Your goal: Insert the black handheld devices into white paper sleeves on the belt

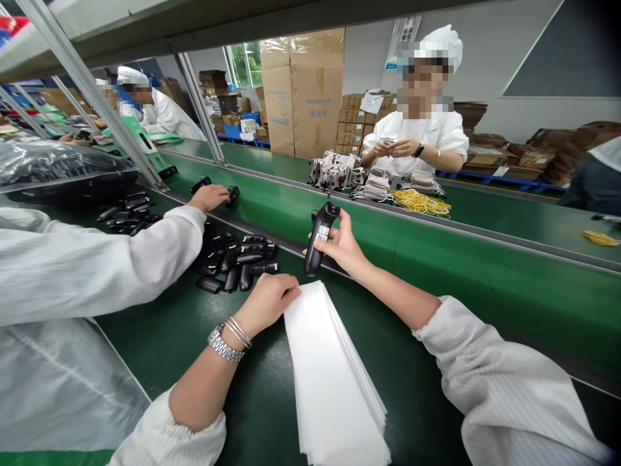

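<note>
Stacked cardboard cartons (310, 90) rose behind a long green counter (160, 343), their printed marks too small to read. Across it, a co-worker in a white cap (434, 48) handled something small beside a heap of grey straps (334, 169) and a tangle of yellow rubber bands (420, 202). To the left, a neighbour's white sleeve (97, 265) led to a hand (208, 197) on a black device. Nearer lay a stack of white sheets (330, 369) and a pile of black handheld devices (233, 259). The left hand (266, 301) rested on the stack's edge, its grip released, just beside the pile, with a steel wristwatch (223, 343) below it. The right hand (342, 243) clenched one black handheld device (314, 243) upright above the counter, its white label (321, 233) too small to read.
</note>
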`<state>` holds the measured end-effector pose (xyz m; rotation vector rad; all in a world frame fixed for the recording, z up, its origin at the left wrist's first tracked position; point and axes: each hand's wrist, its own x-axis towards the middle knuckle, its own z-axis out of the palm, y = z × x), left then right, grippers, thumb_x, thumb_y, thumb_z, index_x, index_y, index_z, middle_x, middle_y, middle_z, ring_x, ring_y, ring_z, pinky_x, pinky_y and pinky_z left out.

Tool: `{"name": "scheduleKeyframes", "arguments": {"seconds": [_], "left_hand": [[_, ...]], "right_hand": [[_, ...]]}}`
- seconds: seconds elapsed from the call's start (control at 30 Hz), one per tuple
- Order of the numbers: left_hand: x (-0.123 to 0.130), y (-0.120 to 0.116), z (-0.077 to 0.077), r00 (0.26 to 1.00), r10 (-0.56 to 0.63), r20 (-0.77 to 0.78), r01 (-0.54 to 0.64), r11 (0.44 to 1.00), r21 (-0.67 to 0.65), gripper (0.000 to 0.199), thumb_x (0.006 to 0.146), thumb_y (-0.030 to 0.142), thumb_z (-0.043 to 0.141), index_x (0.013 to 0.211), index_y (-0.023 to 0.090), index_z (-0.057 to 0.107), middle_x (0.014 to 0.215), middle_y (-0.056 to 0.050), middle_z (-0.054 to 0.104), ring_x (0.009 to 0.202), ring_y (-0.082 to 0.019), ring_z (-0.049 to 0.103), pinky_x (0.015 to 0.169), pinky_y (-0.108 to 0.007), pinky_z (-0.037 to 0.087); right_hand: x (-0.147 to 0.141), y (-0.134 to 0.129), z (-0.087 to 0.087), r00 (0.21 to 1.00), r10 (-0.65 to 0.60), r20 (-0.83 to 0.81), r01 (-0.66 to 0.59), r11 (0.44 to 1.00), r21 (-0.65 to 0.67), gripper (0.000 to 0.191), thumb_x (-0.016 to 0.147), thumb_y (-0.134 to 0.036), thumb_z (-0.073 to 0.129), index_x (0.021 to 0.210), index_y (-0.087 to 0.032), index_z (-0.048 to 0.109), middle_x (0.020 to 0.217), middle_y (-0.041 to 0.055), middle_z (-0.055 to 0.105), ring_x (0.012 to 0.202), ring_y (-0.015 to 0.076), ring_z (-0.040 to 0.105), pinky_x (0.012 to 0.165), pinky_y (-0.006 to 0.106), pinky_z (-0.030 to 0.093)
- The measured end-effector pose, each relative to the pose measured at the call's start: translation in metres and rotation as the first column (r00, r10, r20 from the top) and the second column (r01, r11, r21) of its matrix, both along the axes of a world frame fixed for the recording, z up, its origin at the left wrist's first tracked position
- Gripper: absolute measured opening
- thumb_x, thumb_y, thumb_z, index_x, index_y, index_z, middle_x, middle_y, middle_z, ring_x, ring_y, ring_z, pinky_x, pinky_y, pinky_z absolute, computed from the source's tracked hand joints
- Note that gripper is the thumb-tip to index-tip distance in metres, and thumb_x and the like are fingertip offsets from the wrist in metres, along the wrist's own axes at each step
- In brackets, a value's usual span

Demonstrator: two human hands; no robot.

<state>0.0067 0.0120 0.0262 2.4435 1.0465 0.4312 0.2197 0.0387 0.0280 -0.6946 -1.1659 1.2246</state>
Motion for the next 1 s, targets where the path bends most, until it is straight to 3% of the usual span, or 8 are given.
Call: {"name": "scheduleKeyframes", "arguments": {"seconds": [0.2,0.33,0.5,0.7,0.83,0.9,1.0], "left_hand": [[0.003,0.001,0.003,0.993,0.049,0.111,-0.057,0.996,0.070,0.005,0.087,0.021,0.057,0.082,0.020,0.057,0.063,0.005,0.049,0.060,-0.012,0.047,0.064,-0.025,0.036],[0.004,0.002,0.005,0.989,0.021,0.147,-0.046,0.985,0.165,0.017,0.092,0.026,0.055,0.078,0.018,0.060,0.076,0.000,0.057,0.073,-0.014,0.053,0.073,-0.028,0.038],[0.006,0.001,0.007,0.991,0.034,0.128,-0.057,0.982,0.179,0.025,0.097,0.030,0.050,0.080,0.018,0.064,0.080,-0.002,0.061,0.080,-0.017,0.058,0.082,-0.033,0.039],[0.007,-0.002,0.010,0.986,0.042,0.164,-0.073,0.980,0.185,0.016,0.095,0.024,0.049,0.083,0.020,0.060,0.080,0.001,0.067,0.078,-0.016,0.059,0.095,-0.036,0.037],[0.007,-0.003,0.010,0.985,0.012,0.173,-0.055,0.967,0.247,0.015,0.095,0.025,0.050,0.085,0.021,0.059,0.088,-0.001,0.063,0.088,-0.017,0.058,0.092,-0.035,0.038],[0.007,-0.005,0.010,0.981,0.003,0.195,-0.060,0.955,0.289,0.014,0.095,0.024,0.050,0.086,0.021,0.060,0.095,-0.004,0.060,0.096,-0.019,0.056,0.091,-0.036,0.039],[0.008,-0.011,0.011,0.966,0.010,0.260,-0.092,0.948,0.306,0.013,0.095,0.023,0.051,0.085,0.020,0.057,0.100,-0.005,0.056,0.099,-0.020,0.053,0.091,-0.036,0.040]], "right_hand": [[-0.003,0.001,-0.003,0.994,-0.077,0.075,0.077,0.997,0.006,0.106,0.064,-0.034,0.087,0.145,-0.042,0.018,0.110,0.0004,0.061,0.098,0.0203,0.067,0.082,0.044,0.063],[-0.008,-0.005,-0.004,0.992,-0.007,0.126,0.009,1.000,-0.013,0.105,0.069,-0.032,0.083,0.147,-0.041,0.013,0.112,0.0021,0.058,0.090,0.0185,0.068,0.082,0.047,0.063],[-0.011,-0.006,-0.006,0.988,-0.001,0.152,-0.001,1.000,0.010,0.099,0.068,-0.028,0.082,0.145,-0.038,0.020,0.119,0.0050,0.054,0.106,0.0224,0.064,0.080,0.046,0.064],[-0.006,-0.002,-0.005,0.995,-0.039,0.097,0.040,0.999,-0.006,0.102,0.068,-0.029,0.083,0.145,-0.040,0.017,0.109,0.0015,0.057,0.092,0.0200,0.067,0.080,0.047,0.063],[-0.011,-0.004,-0.007,0.996,-0.005,0.091,0.008,1.000,-0.031,0.102,0.067,-0.031,0.084,0.144,-0.040,0.018,0.106,0.0008,0.059,0.089,0.0195,0.068,0.079,0.045,0.063],[-0.016,-0.008,-0.008,0.993,0.003,0.119,-0.001,1.000,-0.016,0.098,0.066,-0.031,0.084,0.142,-0.037,0.022,0.107,0.0016,0.059,0.096,0.0200,0.067,0.083,0.042,0.061],[-0.024,-0.016,-0.008,0.986,0.033,0.162,-0.028,0.999,-0.034,0.074,0.074,-0.036,0.079,0.133,-0.033,0.035,0.110,0.0024,0.060,0.097,0.0189,0.065,0.084,0.038,0.059]]}}
